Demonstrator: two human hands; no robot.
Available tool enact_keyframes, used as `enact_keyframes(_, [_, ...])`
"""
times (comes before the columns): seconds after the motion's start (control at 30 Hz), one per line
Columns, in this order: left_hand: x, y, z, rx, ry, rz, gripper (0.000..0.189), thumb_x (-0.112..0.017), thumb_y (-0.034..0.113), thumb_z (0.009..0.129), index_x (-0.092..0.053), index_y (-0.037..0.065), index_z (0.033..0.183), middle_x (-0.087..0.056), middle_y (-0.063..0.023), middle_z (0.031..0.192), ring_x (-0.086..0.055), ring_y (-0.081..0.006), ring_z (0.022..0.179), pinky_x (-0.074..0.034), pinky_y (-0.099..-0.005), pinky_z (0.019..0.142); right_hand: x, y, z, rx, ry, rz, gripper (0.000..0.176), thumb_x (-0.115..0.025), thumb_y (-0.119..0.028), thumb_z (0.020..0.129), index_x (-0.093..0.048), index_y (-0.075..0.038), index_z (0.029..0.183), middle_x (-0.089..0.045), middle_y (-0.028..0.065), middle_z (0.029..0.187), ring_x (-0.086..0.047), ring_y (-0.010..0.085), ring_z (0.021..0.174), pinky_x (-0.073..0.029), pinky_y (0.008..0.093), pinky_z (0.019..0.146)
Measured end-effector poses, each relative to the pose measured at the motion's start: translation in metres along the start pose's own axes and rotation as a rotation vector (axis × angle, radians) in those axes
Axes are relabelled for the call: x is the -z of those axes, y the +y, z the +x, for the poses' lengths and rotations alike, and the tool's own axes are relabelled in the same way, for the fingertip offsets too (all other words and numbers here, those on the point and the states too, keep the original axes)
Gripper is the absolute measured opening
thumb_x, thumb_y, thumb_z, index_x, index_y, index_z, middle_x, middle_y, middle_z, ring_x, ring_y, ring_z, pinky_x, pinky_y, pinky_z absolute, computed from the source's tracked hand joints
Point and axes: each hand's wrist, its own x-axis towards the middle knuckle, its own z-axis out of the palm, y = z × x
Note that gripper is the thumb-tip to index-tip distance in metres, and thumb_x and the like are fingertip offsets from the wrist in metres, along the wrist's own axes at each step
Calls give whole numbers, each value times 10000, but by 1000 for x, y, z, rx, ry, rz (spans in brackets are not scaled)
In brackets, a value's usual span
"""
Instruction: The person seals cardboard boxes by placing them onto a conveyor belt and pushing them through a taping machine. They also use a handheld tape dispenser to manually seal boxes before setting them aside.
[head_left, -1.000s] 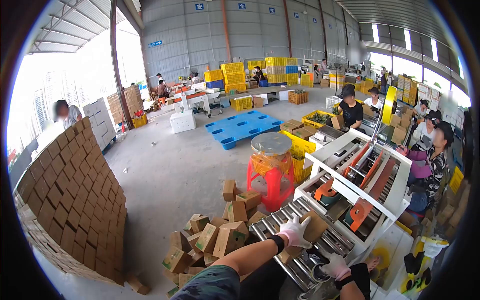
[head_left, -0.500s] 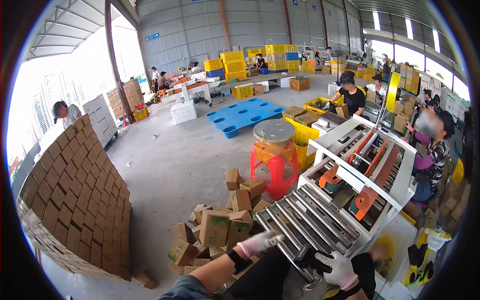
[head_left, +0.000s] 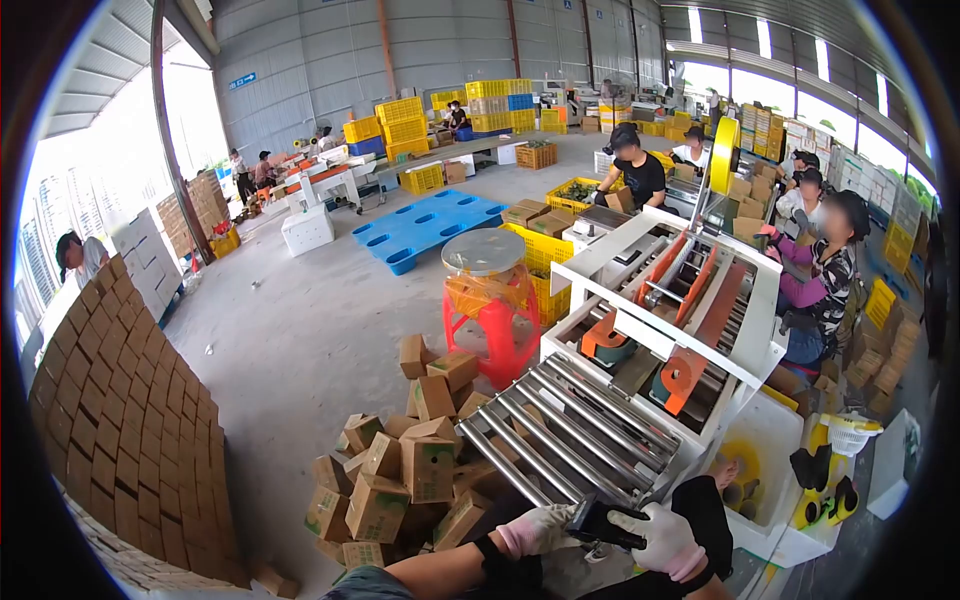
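In a white and pink glove, my right hand [head_left: 664,541] is closed around a black handheld device [head_left: 606,522], just below the end of the roller conveyor [head_left: 575,430]. My left hand [head_left: 541,529], gloved the same way, is at the device's left side; its fingers are bent and partly hidden, so its grip is unclear. Left of the rollers lies a loose pile of small brown cartons [head_left: 428,468] on the floor. The white-framed sealing machine [head_left: 660,330] with orange parts joins the rollers' far end.
A red stool [head_left: 505,340] with a round top stands left of the machine. Stacked cartons [head_left: 125,420] form a wall at left. A blue pallet [head_left: 425,225] lies behind. Several people sit beyond and right of the machine. White foam boxes [head_left: 765,450] stand at right.
My left hand has moved right and down to the black device, which my right hand still holds. The view has turned right, so the surroundings appear shifted left. More cartons of the pile show.
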Motion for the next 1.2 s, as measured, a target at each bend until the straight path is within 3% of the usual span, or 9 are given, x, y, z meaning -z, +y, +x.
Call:
enact_keyframes(0.17, [-7, 6, -7, 50, 144, 30, 237, -512, 162, 1013, -644, 4, 1129, -697, -53, 995, -658, -149, 867, -556, -314, 786, 3, -4, -2, 4, 2, -5, 586, -727, -189, 683, -666, -373, 1236, -527, 119, 771, -613, 315, 646, -517, 395, 580])
enact_keyframes(0.4, [-23, 25, 6, -28, 529, 692, 207, -510, 116, 1002, -651, -2, 1097, -685, -45, 908, -639, -149, 767, -537, -289, 690, 4, 5, -4, 54, -33, -29, 534, -749, -264, 698, -675, -362, 1218, -577, 130, 845, -638, 319, 707, -535, 407, 630])
enact_keyframes(0.43, [-17, 46, -5, -110, 358, 471, 186, -525, 110, 987, -643, -13, 1062, -685, -58, 901, -635, -159, 763, -531, -306, 656, 10, 7, -6, 45, -73, -46, 499, -767, -318, 725, -676, -358, 1214, -604, 134, 889, -655, 318, 739, -545, 410, 656])
enact_keyframes(0.47, [85, 49, 16, -220, -172, -69, 208, -531, 165, 980, -634, -13, 1011, -671, -66, 852, -631, -170, 738, -530, -321, 631, 20, 11, -11, 45, -22, -17, 466, -774, -327, 715, -699, -342, 1174, -587, 127, 808, -639, 319, 701, -525, 412, 619])
enact_keyframes(0.53, [38, 122, -39, -154, 546, 433, 108, -600, 120, 931, -666, 34, 924, -624, -46, 807, -623, -223, 699, -548, -330, 615, 35, 38, -39, 3, -20, -53, 471, -728, -224, 697, -711, -342, 1153, -531, 105, 720, -587, 303, 651, -473, 408, 567])
enact_keyframes(0.6, [-3, 158, -56, -198, 745, 448, 111, -569, 66, 959, -629, -26, 974, -650, -81, 858, -607, -152, 679, -516, -272, 615, 46, 58, -59, 26, 15, -61, 509, -694, -171, 672, -709, -343, 1152, -498, 99, 699, -553, 293, 629, -437, 410, 548])
enact_keyframes(0.73, [-44, 213, -22, -302, 612, 849, 133, -530, 76, 977, -623, -20, 969, -637, -39, 747, -566, -92, 587, -427, -219, 488, 69, 55, -50, -26, 54, -129, 551, -686, -131, 631, -711, -311, 1151, -457, 104, 713, -524, 295, 625, -416, 418, 549])
enact_keyframes(0.93, [-75, 280, 51, -365, 587, 887, 158, -542, 114, 992, -641, -9, 1001, -646, -27, 743, -556, -76, 598, -453, -222, 539, 87, 85, -8, -93, 259, -221, 565, -659, -67, 655, -699, -280, 1176, -516, 130, 789, -571, 331, 692, -468, 426, 607])
enact_keyframes(1.2, [65, 278, 165, -302, 692, 1252, 143, -552, 69, 942, -683, 14, 949, -641, -33, 718, -581, -104, 622, -475, -270, 564, 35, 156, 57, -184, 52, -85, 661, -627, -35, 699, -626, -320, 1295, -559, 156, 907, -596, 361, 872, -503, 419, 753])
